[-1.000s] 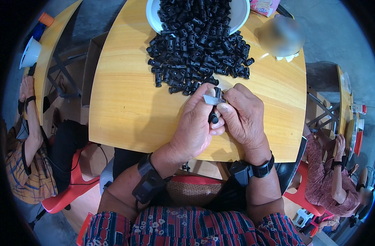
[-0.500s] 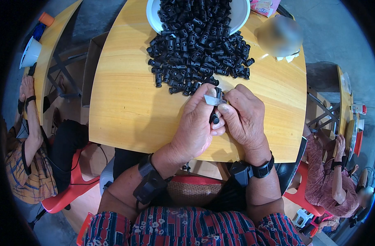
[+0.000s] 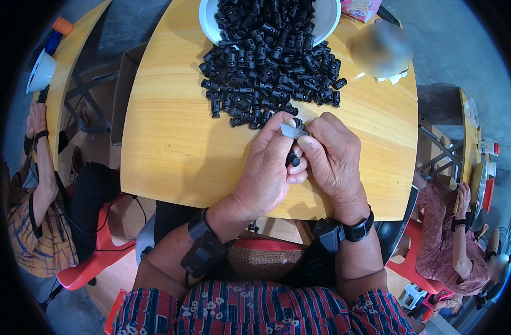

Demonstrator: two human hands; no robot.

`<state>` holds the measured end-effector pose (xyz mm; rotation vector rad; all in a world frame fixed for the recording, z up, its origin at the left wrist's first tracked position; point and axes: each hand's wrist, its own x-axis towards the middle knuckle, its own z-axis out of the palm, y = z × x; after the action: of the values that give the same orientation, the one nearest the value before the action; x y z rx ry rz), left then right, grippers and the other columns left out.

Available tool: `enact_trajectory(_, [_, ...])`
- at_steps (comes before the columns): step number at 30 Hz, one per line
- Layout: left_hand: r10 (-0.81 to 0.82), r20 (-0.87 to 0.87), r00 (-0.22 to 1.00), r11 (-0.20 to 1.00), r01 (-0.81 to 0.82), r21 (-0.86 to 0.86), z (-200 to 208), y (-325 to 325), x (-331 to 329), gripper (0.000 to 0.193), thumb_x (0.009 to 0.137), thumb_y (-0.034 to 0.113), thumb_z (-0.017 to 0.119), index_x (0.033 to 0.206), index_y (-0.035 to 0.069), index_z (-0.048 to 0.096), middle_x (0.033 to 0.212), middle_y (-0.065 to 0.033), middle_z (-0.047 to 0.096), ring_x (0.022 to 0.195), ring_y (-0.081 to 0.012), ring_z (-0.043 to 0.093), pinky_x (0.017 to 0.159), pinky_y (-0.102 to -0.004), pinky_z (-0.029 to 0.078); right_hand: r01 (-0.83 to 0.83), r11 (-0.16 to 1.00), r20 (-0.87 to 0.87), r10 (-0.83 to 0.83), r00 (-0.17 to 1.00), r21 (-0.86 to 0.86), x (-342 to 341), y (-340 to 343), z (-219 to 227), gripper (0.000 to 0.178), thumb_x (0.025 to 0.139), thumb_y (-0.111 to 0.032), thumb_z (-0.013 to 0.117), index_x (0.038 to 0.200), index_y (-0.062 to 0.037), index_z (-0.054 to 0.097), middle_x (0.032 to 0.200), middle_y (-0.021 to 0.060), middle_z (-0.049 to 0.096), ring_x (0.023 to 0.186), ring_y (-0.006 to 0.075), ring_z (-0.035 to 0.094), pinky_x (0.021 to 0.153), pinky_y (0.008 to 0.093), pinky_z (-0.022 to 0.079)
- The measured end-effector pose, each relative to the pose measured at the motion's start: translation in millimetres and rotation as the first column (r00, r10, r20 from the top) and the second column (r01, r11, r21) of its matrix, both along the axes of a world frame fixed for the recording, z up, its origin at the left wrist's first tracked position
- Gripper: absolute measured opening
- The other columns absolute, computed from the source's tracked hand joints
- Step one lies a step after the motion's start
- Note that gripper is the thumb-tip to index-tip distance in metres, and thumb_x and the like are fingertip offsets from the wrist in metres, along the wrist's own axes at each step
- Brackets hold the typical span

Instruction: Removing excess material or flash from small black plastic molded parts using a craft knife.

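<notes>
At the far edge of the table I see a white bowl heaped with small black plastic parts that spill toward me. My left hand and right hand are both closed, pinching one black piece together just near the pile; a pale tab, perhaps metal, sits above it

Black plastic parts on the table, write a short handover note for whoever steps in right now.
Left hand: pinches a small black part and a small grey piece at its fingertips.
Right hand: closed in against the same part from the other side.
Things: pile of black parts spills from the white bowl onto the wooden table.
Done: no separate finished batch in view.
Left: the whole pile.
</notes>
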<state>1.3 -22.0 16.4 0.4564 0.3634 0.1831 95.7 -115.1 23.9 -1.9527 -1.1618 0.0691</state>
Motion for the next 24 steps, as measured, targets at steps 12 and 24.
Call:
enact_trajectory(12, [-0.024, -0.003, 1.000, 1.000, 0.024, 0.006, 0, 0, -1, 0.017, 0.098, 0.032, 0.044, 0.091, 0.017, 0.043, 0.069, 0.0058, 0.037, 0.055, -0.0015, 0.036, 0.046, -0.0163, 0.029, -0.039, 0.999, -0.022, 0.039, 0.999, 0.007, 3, -2, -1, 0.029, 0.082, -0.031, 0.063, 0.073, -0.0050, 0.056, 0.063, 0.0096, 0.046, 0.055, 0.0279, 0.051, 0.051, 0.0352, 0.042])
enact_trajectory(24, [-0.094, 0.094, 0.991, 0.995, 0.097, -0.030, -7, 5, -4, 0.012, 0.098, 0.029, 0.043, 0.100, 0.018, 0.049, 0.074, 0.0062, 0.040, 0.061, -0.0046, 0.038, 0.052, -0.0186, 0.033, 0.000, 0.999, -0.073, 0.002, 0.997, 0.036, 3, 1, 0, 0.022, 0.082, -0.022, 0.062, 0.072, -0.0039, 0.056, 0.064, 0.0110, 0.047, 0.059, 0.0291, 0.052, 0.052, 0.0349, 0.041])
